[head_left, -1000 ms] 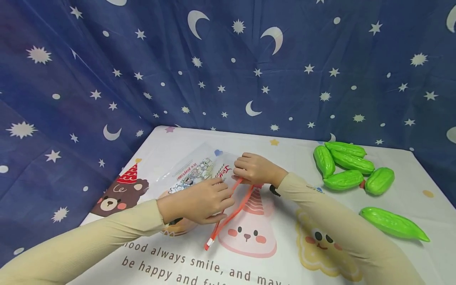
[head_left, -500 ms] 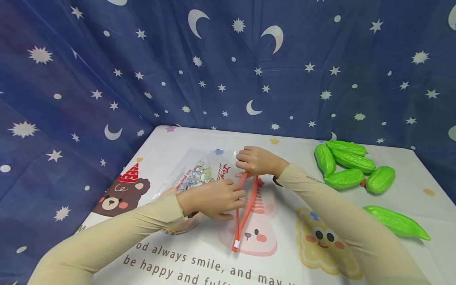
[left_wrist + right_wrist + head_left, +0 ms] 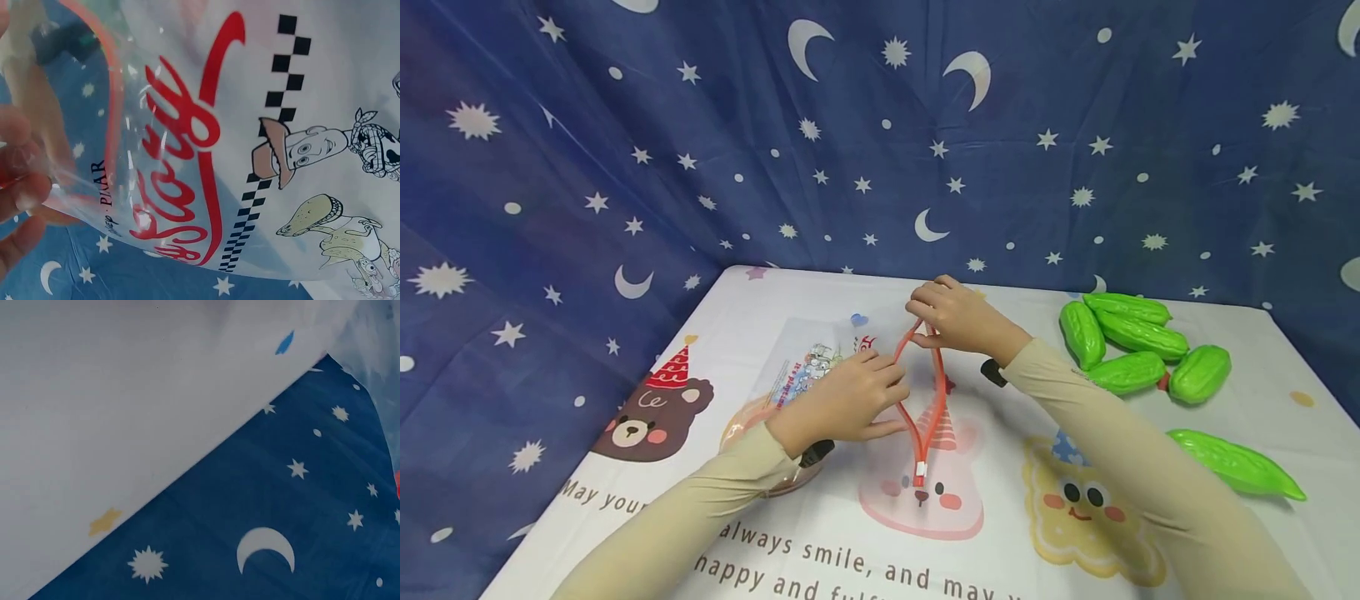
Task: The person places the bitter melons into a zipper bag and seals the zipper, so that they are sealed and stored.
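A clear plastic zipper bag (image 3: 797, 367) with printed cartoon figures lies to the left with its mouth raised. Its orange-red zipper edge (image 3: 941, 375) bows apart into a narrow loop, and the white slider (image 3: 921, 469) hangs at the near end. My left hand (image 3: 850, 396) pinches the left side of the mouth; in the left wrist view its fingertips (image 3: 22, 194) hold the clear film beside large red lettering. At the far end of the zipper my right hand (image 3: 962, 317) grips the edge. Only a strip of the bag (image 3: 378, 356) shows in the right wrist view.
Several green, bumpy toy vegetables (image 3: 1138, 337) lie in a group at the back right. One more, long and pointed (image 3: 1236, 465), is nearer the front. A blue star-patterned curtain (image 3: 880, 125) rises behind the white printed tablecloth (image 3: 1000, 533).
Both hands have shifted, the right one up and away, the left one to the right. The zipper's near end has swung right and up, and the bag's mouth has spread wider.
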Tool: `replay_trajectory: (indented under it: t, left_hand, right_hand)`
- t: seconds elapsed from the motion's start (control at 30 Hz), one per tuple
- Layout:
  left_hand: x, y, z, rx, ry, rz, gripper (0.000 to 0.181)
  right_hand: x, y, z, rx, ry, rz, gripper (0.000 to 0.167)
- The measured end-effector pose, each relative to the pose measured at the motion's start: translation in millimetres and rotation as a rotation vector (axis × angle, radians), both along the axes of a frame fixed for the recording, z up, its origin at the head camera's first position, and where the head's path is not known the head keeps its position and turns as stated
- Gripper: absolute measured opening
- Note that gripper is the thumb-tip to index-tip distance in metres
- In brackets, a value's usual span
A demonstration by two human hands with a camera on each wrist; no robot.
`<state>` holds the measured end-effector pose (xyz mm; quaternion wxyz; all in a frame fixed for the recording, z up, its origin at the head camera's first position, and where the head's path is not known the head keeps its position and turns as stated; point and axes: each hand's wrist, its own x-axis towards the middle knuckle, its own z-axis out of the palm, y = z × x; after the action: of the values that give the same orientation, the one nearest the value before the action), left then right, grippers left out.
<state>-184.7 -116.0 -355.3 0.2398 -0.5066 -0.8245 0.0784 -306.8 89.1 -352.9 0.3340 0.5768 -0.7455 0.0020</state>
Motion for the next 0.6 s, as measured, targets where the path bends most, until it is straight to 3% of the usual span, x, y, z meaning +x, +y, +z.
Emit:
replay_trajectory:
  t: [0.1, 0.23, 0.43, 0.6]
  left_hand:
    - [-3.5, -3.9, 0.7, 0.026, 0.004, 0.004, 0.034]
    - [-6.1, -8.5, 2.8, 0.086, -0.006, -0.015, 0.033]
    - [-8.9, -11.3, 1.9, 0.113, -0.029, -0.023, 0.034]
    - [-6.5, -11.6, 3.7, 0.091, -0.029, -0.016, 0.033]
  right_hand:
    - [5.9, 10.6, 5.1, -0.026, -0.015, -0.014, 0.04]
    - [16.2, 24.6, 4.4, -0.038, -0.027, 0.032, 0.045]
    - [32.6, 33.1, -16.1, 0.07, 0.026, 0.143, 0.044]
    - [38.3, 32.3, -30.6, 0.173, 0.044, 0.131, 0.033]
